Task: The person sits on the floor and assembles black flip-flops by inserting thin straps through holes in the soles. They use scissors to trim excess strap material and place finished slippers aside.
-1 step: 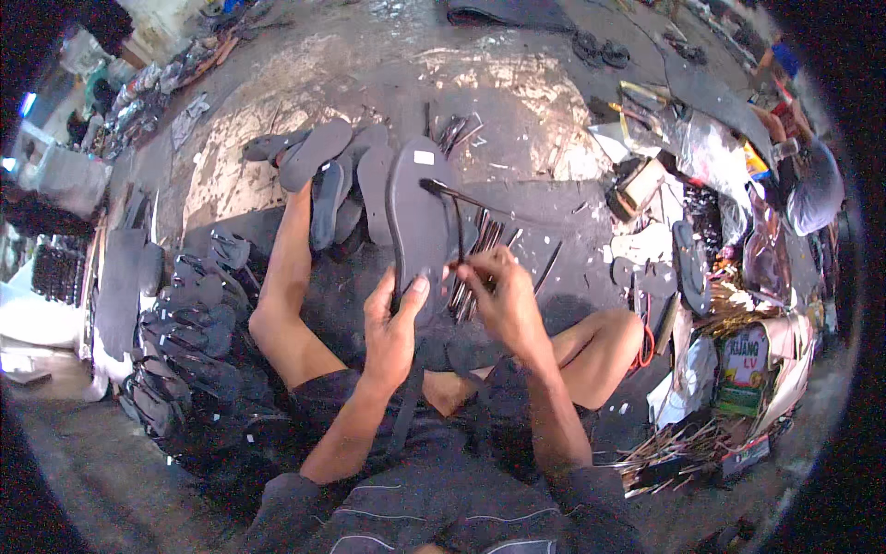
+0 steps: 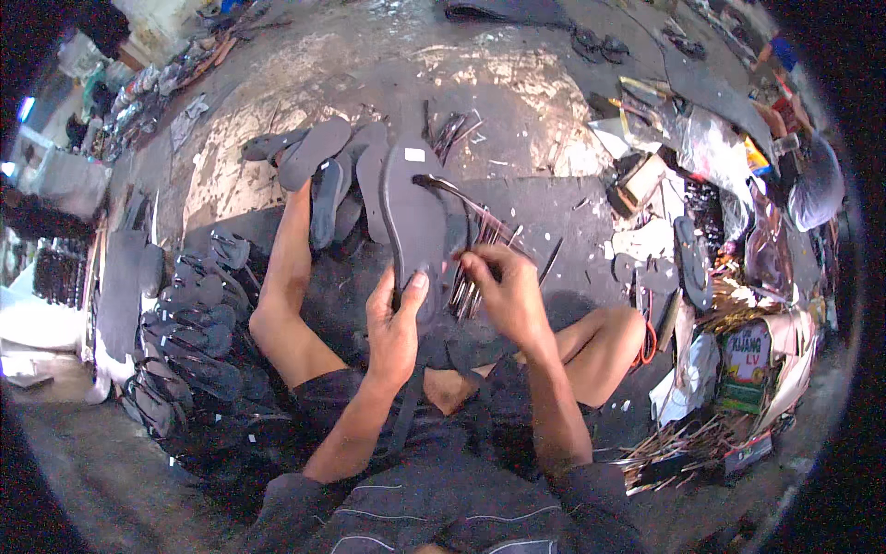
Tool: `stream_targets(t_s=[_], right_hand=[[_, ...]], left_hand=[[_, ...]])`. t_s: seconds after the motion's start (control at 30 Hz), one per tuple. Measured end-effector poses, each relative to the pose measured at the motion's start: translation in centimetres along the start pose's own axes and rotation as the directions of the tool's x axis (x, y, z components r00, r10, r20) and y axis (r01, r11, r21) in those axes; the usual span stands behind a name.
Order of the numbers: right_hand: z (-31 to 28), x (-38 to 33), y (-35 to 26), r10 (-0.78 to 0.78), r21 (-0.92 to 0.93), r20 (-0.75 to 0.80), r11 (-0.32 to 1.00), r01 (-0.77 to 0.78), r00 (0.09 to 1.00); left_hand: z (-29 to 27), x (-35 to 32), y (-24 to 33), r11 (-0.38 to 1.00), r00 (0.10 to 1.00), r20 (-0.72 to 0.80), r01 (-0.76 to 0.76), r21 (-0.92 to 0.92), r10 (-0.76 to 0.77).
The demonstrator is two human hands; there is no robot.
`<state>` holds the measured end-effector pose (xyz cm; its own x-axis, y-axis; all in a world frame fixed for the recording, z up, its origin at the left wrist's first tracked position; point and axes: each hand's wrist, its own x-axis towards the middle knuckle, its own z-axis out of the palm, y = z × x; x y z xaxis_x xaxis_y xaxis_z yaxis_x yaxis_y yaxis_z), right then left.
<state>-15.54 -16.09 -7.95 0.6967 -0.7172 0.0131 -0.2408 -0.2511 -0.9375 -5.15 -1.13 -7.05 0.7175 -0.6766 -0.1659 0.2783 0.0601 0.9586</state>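
My left hand [image 2: 393, 328] grips the lower end of a dark grey sandal sole [image 2: 413, 217], thumb on top and fingers wrapped around its edge. The sole is tilted up and bears a small white label near its far end. Out of a hole below the label comes a thin dark strap [image 2: 449, 188], which bends down toward me. At its lower end, my right hand [image 2: 509, 288] is closed in a pinch, close to the sole's right edge. Beneath that hand lies a bundle of thin dark strips [image 2: 469, 288].
More soles [image 2: 316, 155] lie loosely stacked beyond my left knee. Several strapped sandals [image 2: 198, 323] are piled at my left. On my right are a brown block [image 2: 639, 185], plastic bags [image 2: 715, 152] and thin sticks [image 2: 674, 457]. Another person [image 2: 812, 180] is at the far right.
The sole has shifted slightly left. My right hand has moved a little right, away from the sole, and the strap between them bows outward more.
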Motion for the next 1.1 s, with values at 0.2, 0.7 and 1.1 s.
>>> stream_targets(t_s=[0.2,0.7,1.1], right_hand=[[2.0,-0.3,0.1,0.084,0.349,-0.099,0.936,-0.045,0.992],[5.5,-1.8,-0.5,0.087,0.542,-0.255,0.837,0.068,0.963],[4.4,-1.0,-0.5,0.035,0.481,-0.206,0.874,0.07,0.978]], left_hand=[[2.5,0.9,-0.3,0.978,0.987,-0.158,-0.034,-0.205,0.002],[1.7,0.3,-1.5,0.989,0.982,-0.125,-0.132,0.072,0.14],[2.7,0.6,0.2,0.887,0.947,-0.063,-0.271,0.374,0.316]])
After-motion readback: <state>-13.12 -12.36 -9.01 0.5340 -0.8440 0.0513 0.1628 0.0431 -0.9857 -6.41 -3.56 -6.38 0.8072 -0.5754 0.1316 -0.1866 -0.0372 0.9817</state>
